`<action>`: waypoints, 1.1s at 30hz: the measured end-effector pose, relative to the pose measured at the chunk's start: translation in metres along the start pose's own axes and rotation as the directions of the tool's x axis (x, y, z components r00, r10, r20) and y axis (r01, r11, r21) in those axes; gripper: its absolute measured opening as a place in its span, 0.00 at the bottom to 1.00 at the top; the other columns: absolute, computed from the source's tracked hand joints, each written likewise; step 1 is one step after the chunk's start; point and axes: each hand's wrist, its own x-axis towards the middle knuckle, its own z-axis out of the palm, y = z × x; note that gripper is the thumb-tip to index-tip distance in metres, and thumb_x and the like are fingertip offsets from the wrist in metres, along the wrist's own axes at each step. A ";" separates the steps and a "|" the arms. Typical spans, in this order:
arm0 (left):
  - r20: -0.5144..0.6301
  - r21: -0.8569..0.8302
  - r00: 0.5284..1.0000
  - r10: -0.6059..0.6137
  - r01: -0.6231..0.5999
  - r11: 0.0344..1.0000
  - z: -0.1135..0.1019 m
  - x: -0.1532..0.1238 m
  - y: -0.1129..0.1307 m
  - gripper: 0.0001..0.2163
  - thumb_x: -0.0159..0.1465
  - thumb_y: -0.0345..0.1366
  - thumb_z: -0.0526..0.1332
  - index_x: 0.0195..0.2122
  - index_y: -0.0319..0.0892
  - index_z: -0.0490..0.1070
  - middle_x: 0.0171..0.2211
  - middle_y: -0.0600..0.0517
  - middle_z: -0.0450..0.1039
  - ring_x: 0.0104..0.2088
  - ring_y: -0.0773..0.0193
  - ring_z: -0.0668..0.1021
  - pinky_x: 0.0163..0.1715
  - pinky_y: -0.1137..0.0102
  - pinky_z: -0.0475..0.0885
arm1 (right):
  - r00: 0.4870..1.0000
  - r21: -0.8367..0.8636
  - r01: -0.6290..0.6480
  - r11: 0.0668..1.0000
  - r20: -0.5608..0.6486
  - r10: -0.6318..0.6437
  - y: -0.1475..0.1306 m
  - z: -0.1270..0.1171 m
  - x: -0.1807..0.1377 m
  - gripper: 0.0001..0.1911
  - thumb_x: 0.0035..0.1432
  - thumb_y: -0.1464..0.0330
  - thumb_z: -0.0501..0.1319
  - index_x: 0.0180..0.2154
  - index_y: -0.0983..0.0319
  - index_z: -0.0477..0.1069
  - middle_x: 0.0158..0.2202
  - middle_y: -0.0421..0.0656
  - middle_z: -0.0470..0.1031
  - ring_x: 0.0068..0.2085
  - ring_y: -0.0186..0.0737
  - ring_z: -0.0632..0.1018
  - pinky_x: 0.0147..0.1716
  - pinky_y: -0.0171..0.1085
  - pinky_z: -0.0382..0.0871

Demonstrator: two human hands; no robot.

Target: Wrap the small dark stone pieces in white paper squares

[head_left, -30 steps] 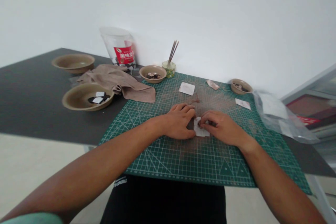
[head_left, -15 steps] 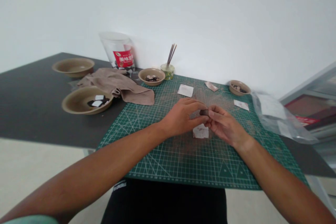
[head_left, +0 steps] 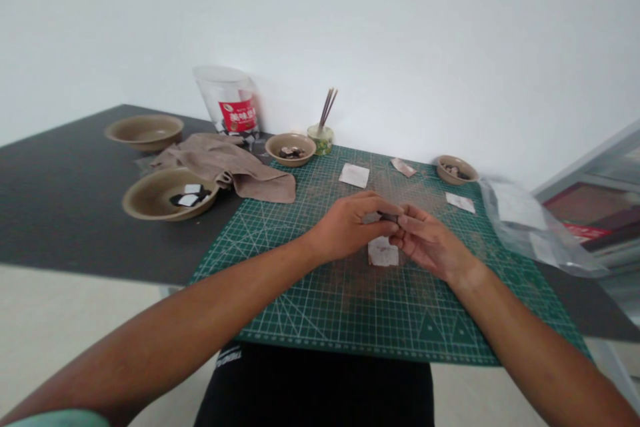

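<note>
A small dark flat piece (head_left: pixel 388 217) is pinched between my two hands above the middle of the green cutting mat (head_left: pixel 320 320). My left hand (head_left: pixel 353 223) grips it from the left with thumb and fingers. From the other side, my right hand (head_left: pixel 425 240) closes thumb and fingertips on its right end. Fingers cover much of the piece, and its exact kind does not show. Just below the hands lies a whitish, brown-stained square of paper (head_left: pixel 384 253). Brown dust is spread over the mat around it.
Bowls with small pieces stand left (head_left: pixel 145 203), at the back (head_left: pixel 280 147) and at right (head_left: pixel 456 170). A brown cloth (head_left: pixel 240 170), clear tub (head_left: pixel 227 103), and green-patterned holder with sticks (head_left: pixel 323 140) sit back left. A plastic bag (head_left: pixel 540 227) overlaps the mat's right edge.
The dark piece has tilted and now shows a thinner edge between my fingers. My left fingertips have shifted slightly right over it. The view has moved a little.
</note>
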 end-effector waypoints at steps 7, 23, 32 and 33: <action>-0.013 -0.335 0.981 -0.192 0.177 0.925 0.003 0.001 -0.002 0.06 0.61 0.35 0.67 0.38 0.39 0.77 0.35 0.51 0.78 0.37 0.65 0.78 0.40 0.70 0.71 | 0.998 -0.184 0.021 0.983 0.064 -0.009 -0.002 0.002 -0.002 0.11 0.60 0.60 0.65 0.41 0.59 0.70 0.33 0.39 0.75 0.34 0.34 0.77 0.33 0.34 0.71; -0.187 -0.684 0.851 -0.491 0.246 0.687 -0.005 0.011 -0.010 0.15 0.63 0.45 0.63 0.30 0.40 0.64 0.25 0.59 0.61 0.23 0.74 0.67 0.26 0.76 0.73 | 0.953 -0.951 0.292 -0.105 0.299 -0.055 -0.016 -0.024 -0.016 0.22 0.56 0.56 0.67 0.50 0.57 0.71 0.48 0.49 0.71 0.49 0.53 0.70 0.51 0.52 0.62; -0.114 -0.678 0.836 -0.537 0.330 0.657 -0.003 0.011 -0.013 0.12 0.64 0.43 0.63 0.31 0.39 0.67 0.25 0.57 0.65 0.23 0.73 0.70 0.26 0.75 0.73 | 0.961 -0.962 0.271 -0.028 0.272 -0.041 -0.013 -0.024 -0.016 0.22 0.56 0.58 0.67 0.51 0.57 0.69 0.49 0.48 0.69 0.51 0.53 0.70 0.51 0.51 0.62; -0.088 -0.682 0.832 -0.548 0.351 0.642 -0.003 0.011 -0.014 0.12 0.64 0.42 0.63 0.32 0.39 0.68 0.26 0.56 0.66 0.24 0.73 0.70 0.27 0.74 0.73 | 0.960 -0.960 0.277 -0.027 0.278 -0.035 -0.013 -0.024 -0.016 0.22 0.57 0.58 0.67 0.51 0.57 0.69 0.49 0.48 0.69 0.51 0.52 0.70 0.51 0.51 0.62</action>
